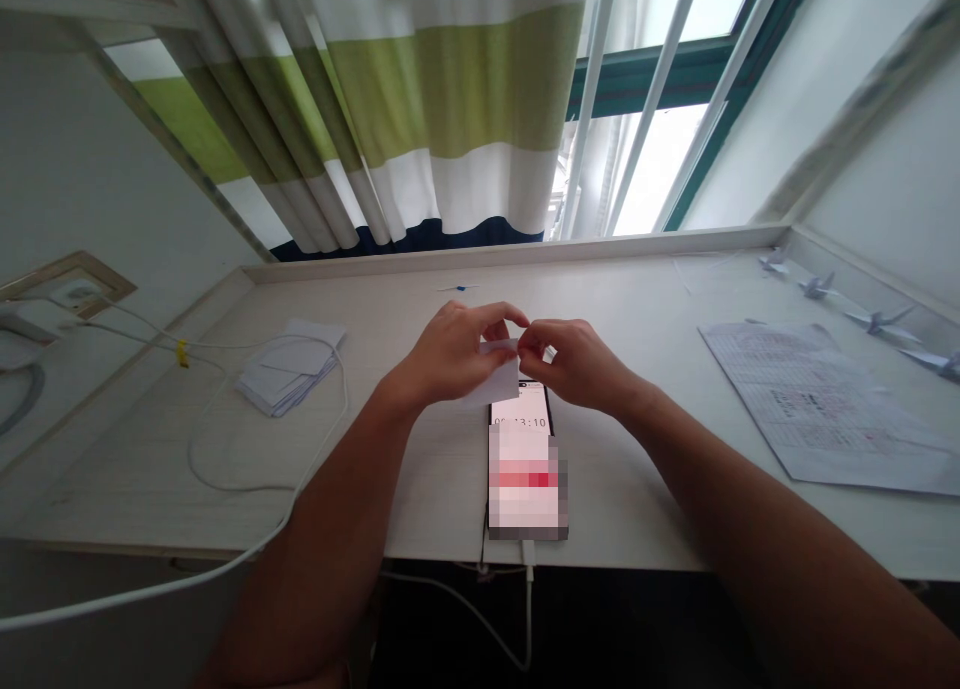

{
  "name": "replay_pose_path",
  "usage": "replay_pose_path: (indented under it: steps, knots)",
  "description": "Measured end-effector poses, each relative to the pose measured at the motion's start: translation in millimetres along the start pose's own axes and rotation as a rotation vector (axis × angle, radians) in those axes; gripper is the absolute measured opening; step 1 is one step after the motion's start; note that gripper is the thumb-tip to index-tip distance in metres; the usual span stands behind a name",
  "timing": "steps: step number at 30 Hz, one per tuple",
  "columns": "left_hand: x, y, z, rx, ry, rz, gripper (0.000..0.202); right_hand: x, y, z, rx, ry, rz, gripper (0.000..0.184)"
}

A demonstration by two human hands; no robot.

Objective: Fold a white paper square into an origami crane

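Both of my hands meet above the middle of the desk and pinch a small white piece of paper (pixel 501 367) between them. My left hand (pixel 454 351) grips its left side with fingers curled over the top. My right hand (pixel 574 362) pinches the right edge with thumb and fingertips. Just below the paper a phone (pixel 527 464) lies flat on the desk, its screen lit, with a cable plugged into its near end.
A stack of white paper squares (pixel 289 377) lies at the left, looped by a white cable (pixel 247 484). A printed sheet (pixel 825 404) lies at the right. Several folded paper cranes (pixel 877 319) line the right ledge. Curtains and a barred window stand behind the desk (pixel 645 299).
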State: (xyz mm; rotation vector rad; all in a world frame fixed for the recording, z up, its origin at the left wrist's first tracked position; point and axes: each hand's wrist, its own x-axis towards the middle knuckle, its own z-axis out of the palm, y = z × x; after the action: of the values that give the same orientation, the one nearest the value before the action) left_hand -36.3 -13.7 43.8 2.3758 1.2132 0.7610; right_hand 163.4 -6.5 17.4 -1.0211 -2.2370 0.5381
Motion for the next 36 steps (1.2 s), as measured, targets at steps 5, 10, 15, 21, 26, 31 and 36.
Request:
replay_pose_path:
  steps: [5, 10, 15, 21, 26, 31, 36]
  knots:
    - [-3, -9, -9.3, -0.07, 0.032, -0.106, 0.031, 3, 17, -13, -0.022, 0.194, 0.081, 0.01]
    - [-3, -14, -13.7, -0.262, 0.088, -0.162, 0.032, 6, 27, -17, -0.047, 0.356, 0.143, 0.013]
    - [1, -14, -7.6, -0.374, 0.206, -0.158, 0.029, 6, 28, -10, -0.03, 0.345, 0.263, 0.024]
    - [7, -21, 2.1, -0.548, 0.436, -0.253, 0.034, 7, 45, -10, -0.07, 0.378, 0.339, 0.022]
    - [10, -21, 6.4, -0.722, 0.585, -0.315, 0.036, 6, 47, -11, -0.086, 0.388, 0.384, 0.042]
    - [13, -20, 12.7, -0.842, 0.618, -0.366, 0.037, 7, 33, -13, 0.245, 0.438, 0.265, 0.035]
    - [16, -20, 28.8, -0.896, 0.589, -0.377, 0.042, 8, 26, -8, 0.668, 0.244, 0.216, 0.047]
